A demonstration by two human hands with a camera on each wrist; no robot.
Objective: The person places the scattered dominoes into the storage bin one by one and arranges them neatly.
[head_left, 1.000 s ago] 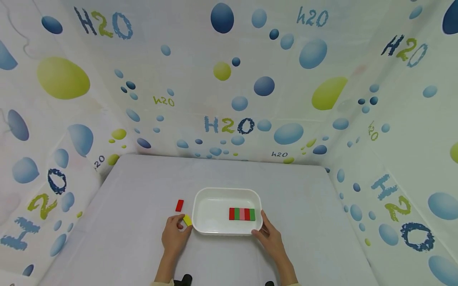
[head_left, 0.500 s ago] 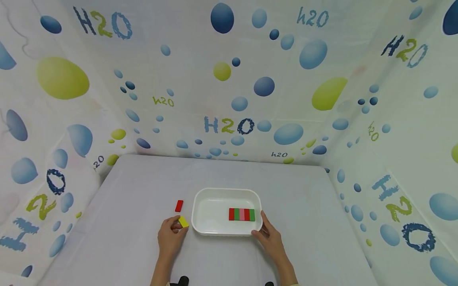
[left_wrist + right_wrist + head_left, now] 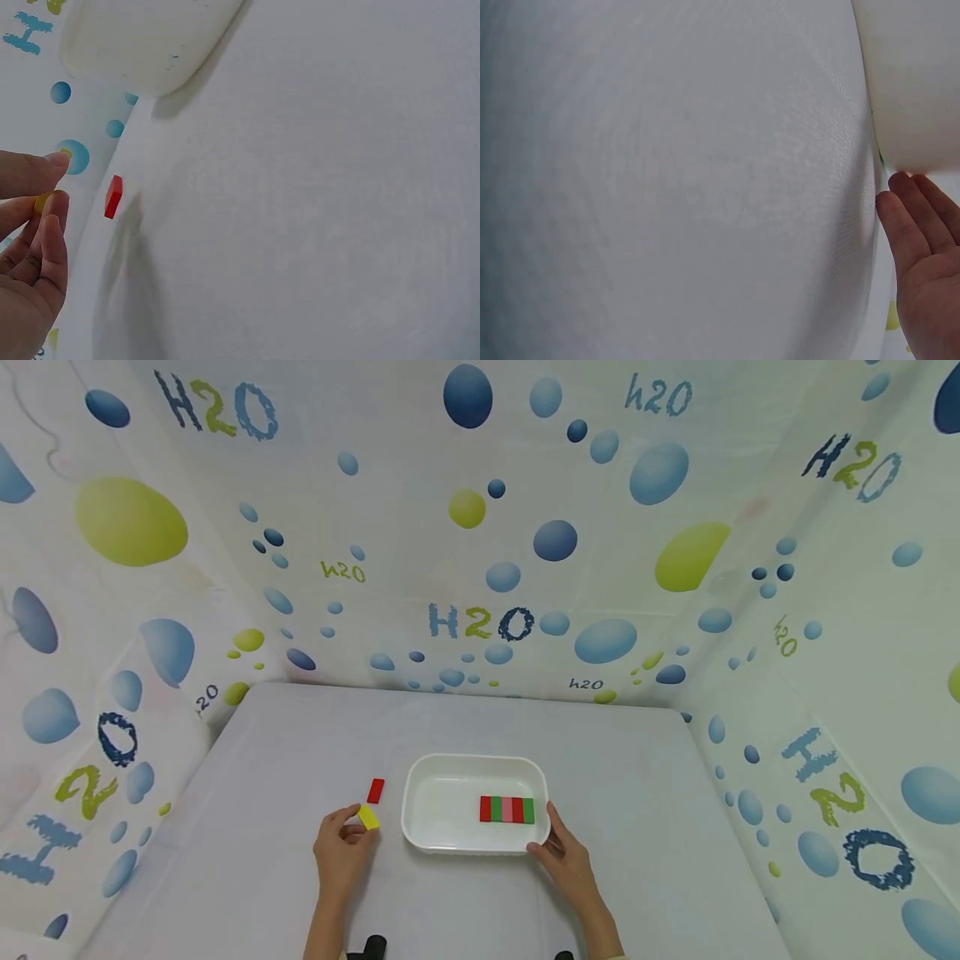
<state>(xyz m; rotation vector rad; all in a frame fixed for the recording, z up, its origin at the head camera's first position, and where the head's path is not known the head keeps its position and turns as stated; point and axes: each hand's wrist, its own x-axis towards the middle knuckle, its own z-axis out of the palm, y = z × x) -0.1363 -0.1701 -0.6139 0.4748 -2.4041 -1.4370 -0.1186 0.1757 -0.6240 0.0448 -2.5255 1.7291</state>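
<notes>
A small yellow block (image 3: 368, 817) is pinched between the thumb and fingertips of my left hand (image 3: 341, 847), raised to the left of the white tray (image 3: 442, 845). In the left wrist view, only bits of the yellow block (image 3: 43, 201) show between the fingers. Just beyond that hand, a red block (image 3: 376, 791) lies on the table. My right hand (image 3: 566, 860) holds the tray's near right corner, thumb at the front rim and fingers along the right side. Inside the tray, a row of red, green and pink blocks (image 3: 507, 810) lies side by side towards the right.
A white cloth covers the table (image 3: 615, 760) around the tray. Behind and on both sides hangs a white curtain (image 3: 405, 510) printed with blue and green bubbles. Dark rounded objects (image 3: 375, 946) show at the bottom edge, near the forearms.
My left hand has drawn away from the tray's left side, moving left with the yellow block. My right hand, the tray and the blocks in it stay where they were.
</notes>
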